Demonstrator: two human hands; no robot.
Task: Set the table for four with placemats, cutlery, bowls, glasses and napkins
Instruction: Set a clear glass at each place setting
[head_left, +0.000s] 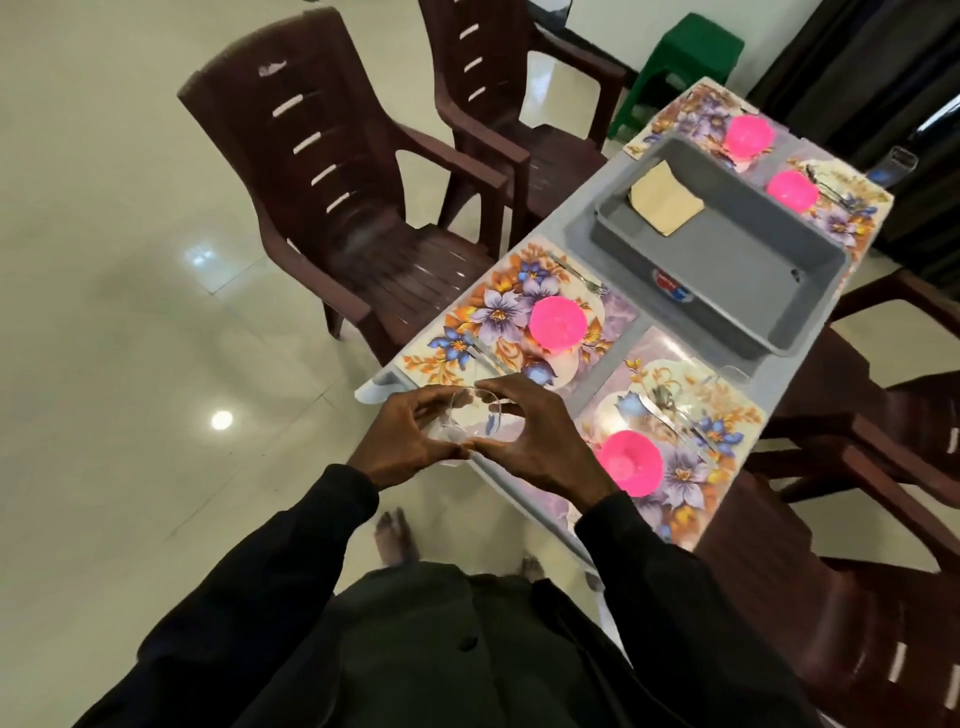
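Both hands hold a clear glass (470, 418) over the table's near left corner. My left hand (410, 436) grips its left side and my right hand (535, 441) curls round its right side. Floral placemats lie on the table, the nearest two being the left one (483, 317) and the right one (691, 415). Each mat carries an upturned pink bowl, such as the near left (557, 323) and near right (629, 462). Cutlery (670, 410) lies on the near right mat, and a fork (582, 278) on the near left mat. Another clear glass (735, 375) stands by the near right mat.
A grey plastic tub (769, 301) sits mid-table with folded beige napkins (665, 200) inside. Two more pink bowls (748, 135) (792, 190) sit on the far mats. Brown plastic chairs (332, 171) stand on both sides. A green stool (685, 52) is beyond the table.
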